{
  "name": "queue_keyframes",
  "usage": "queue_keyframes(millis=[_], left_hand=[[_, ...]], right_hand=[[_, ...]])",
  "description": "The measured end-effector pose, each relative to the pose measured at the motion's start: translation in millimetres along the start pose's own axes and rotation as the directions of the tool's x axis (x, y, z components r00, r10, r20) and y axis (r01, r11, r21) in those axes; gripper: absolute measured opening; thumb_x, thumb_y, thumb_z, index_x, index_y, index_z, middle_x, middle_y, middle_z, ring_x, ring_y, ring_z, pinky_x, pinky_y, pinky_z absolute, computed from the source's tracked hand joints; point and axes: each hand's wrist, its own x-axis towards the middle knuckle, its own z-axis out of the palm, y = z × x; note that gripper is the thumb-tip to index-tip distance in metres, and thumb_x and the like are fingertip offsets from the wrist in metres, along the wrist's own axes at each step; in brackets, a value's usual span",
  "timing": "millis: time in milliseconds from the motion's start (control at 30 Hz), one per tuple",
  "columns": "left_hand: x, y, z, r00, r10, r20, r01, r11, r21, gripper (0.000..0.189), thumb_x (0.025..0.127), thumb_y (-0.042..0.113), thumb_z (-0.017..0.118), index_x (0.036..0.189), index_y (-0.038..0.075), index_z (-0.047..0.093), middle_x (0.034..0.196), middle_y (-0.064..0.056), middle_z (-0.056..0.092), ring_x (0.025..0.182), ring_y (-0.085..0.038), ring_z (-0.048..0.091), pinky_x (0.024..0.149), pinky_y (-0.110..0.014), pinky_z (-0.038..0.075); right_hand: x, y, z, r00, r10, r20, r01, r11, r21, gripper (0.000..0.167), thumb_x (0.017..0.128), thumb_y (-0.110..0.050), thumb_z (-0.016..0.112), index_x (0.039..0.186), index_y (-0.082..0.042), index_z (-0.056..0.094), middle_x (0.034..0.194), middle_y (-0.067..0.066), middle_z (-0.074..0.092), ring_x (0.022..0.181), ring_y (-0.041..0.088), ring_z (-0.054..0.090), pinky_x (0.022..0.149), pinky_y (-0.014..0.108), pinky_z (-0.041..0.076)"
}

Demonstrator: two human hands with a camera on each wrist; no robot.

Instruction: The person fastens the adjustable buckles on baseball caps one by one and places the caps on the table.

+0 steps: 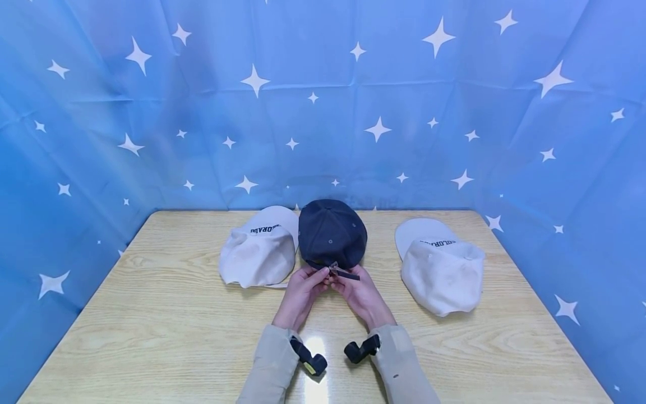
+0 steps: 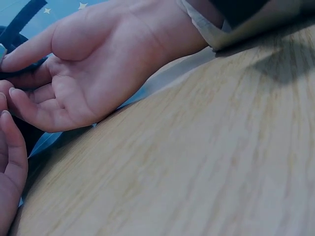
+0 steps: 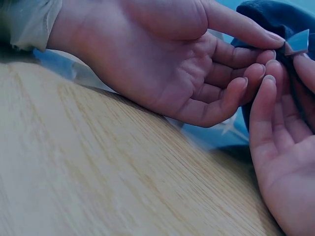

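Observation:
A dark navy cap [image 1: 331, 233] stands at the back middle of the table, its back strap towards me. My left hand [image 1: 304, 289] pinches the strap's buckle end between thumb and fingers; in the right wrist view a small shiny buckle [image 3: 298, 42] shows at its thumb tip. My right hand [image 1: 359, 292] pinches the same closure from the other side, and the loose strap end [image 1: 348, 275] sticks out over it. In the left wrist view, the strap [image 2: 20, 20] rises above the right thumb. Both hands' fingertips nearly meet beneath the closure.
A white cap [image 1: 259, 258] with dark lettering sits just left of the navy cap, with another brim edge showing under it. A similar white cap [image 1: 446, 275] lies to the right. The wooden table [image 1: 151, 325] ends at a blue star-patterned curtain [image 1: 323, 67].

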Motion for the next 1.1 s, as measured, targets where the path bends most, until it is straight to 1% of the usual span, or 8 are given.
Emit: queue_keyframes(millis=[100,167,300,433,533,700,833,1100], left_hand=[[0.1,0.5,-0.7,1.0,0.003,0.014,-0.003,1.0,0.009,0.008,0.08,0.015,0.066,0.081,0.008,0.062,0.075,-0.003,0.061,0.07,-0.012,0.057,0.066,-0.023,0.047],[0.1,0.6,-0.9,1.0,0.007,0.017,-0.007,1.0,0.012,0.009,0.08,0.016,0.066,0.081,0.008,0.062,0.075,-0.003,0.061,0.07,-0.012,0.057,0.066,-0.024,0.048],[0.4,0.5,-1.0,1.0,0.006,0.016,-0.006,1.0,0.006,0.011,0.079,0.016,0.067,0.082,0.008,0.061,0.075,-0.003,0.062,0.07,-0.012,0.057,0.066,-0.024,0.048],[0.6,1.2,-0.7,1.0,0.001,0.019,-0.001,1.0,-0.015,0.011,0.081,0.016,0.066,0.085,0.008,0.059,0.076,-0.003,0.062,0.07,-0.012,0.058,0.067,-0.024,0.048],[0.5,2.1,-0.5,1.0,-0.005,0.005,0.005,0.998,-0.056,0.007,0.083,0.014,0.063,0.084,0.01,0.058,0.076,-0.002,0.06,0.071,-0.012,0.057,0.065,-0.024,0.047],[0.4,3.3,-0.5,1.0,-0.02,-0.022,0.018,0.992,-0.122,0.011,0.081,0.013,0.065,0.082,0.007,0.056,0.076,-0.002,0.059,0.07,-0.012,0.056,0.063,-0.021,0.047],[0.4,2.9,-1.0,0.999,-0.024,-0.028,0.02,0.99,-0.141,0.017,0.078,0.013,0.069,0.083,0.005,0.055,0.075,-0.003,0.06,0.069,-0.012,0.057,0.062,-0.021,0.047],[0.6,2.0,-1.4,0.999,-0.016,-0.029,0.012,0.991,-0.132,0.024,0.076,0.013,0.07,0.087,-0.003,0.058,0.074,-0.005,0.06,0.068,-0.013,0.057,0.061,-0.021,0.047]], right_hand=[[0.8,-0.2,-0.3,1.0,0.002,0.001,-0.002,1.0,-0.011,0.009,0.087,-0.004,0.054,0.092,-0.009,0.061,0.088,0.003,0.062,0.077,0.012,0.058,0.072,0.023,0.048],[1.3,-0.6,-0.7,1.0,0.003,0.004,-0.003,1.0,-0.024,0.007,0.084,-0.009,0.06,0.091,-0.009,0.061,0.087,0.003,0.062,0.077,0.012,0.058,0.072,0.023,0.048],[1.5,-1.5,-1.9,1.0,0.003,0.008,-0.003,0.999,-0.038,0.016,0.078,-0.017,0.068,0.091,-0.009,0.062,0.087,0.004,0.062,0.077,0.012,0.059,0.072,0.022,0.048],[1.3,-2.3,-3.0,0.999,-0.008,0.039,0.009,1.0,-0.029,0.008,0.084,-0.011,0.061,0.091,-0.01,0.064,0.086,0.002,0.062,0.077,0.011,0.058,0.072,0.022,0.047],[1.0,-2.7,-3.6,0.997,-0.024,0.075,0.024,1.0,-0.001,0.011,0.088,-0.007,0.055,0.091,-0.011,0.064,0.085,0.001,0.062,0.076,0.01,0.057,0.072,0.022,0.047],[1.1,-3.2,-5.1,0.994,-0.035,0.105,0.027,0.997,0.072,0.012,0.088,-0.005,0.054,0.091,-0.01,0.064,0.086,0.001,0.063,0.077,0.011,0.057,0.071,0.022,0.048],[1.6,-2.4,-6.0,0.995,-0.033,0.099,0.024,0.996,0.083,0.012,0.088,-0.004,0.054,0.09,-0.01,0.064,0.086,0.001,0.063,0.078,0.012,0.057,0.071,0.023,0.048],[1.5,-1.4,-5.7,0.997,-0.029,0.077,0.025,0.998,0.056,0.021,0.091,-0.001,0.045,0.093,-0.012,0.062,0.086,0.001,0.063,0.079,0.011,0.058,0.071,0.023,0.048]])
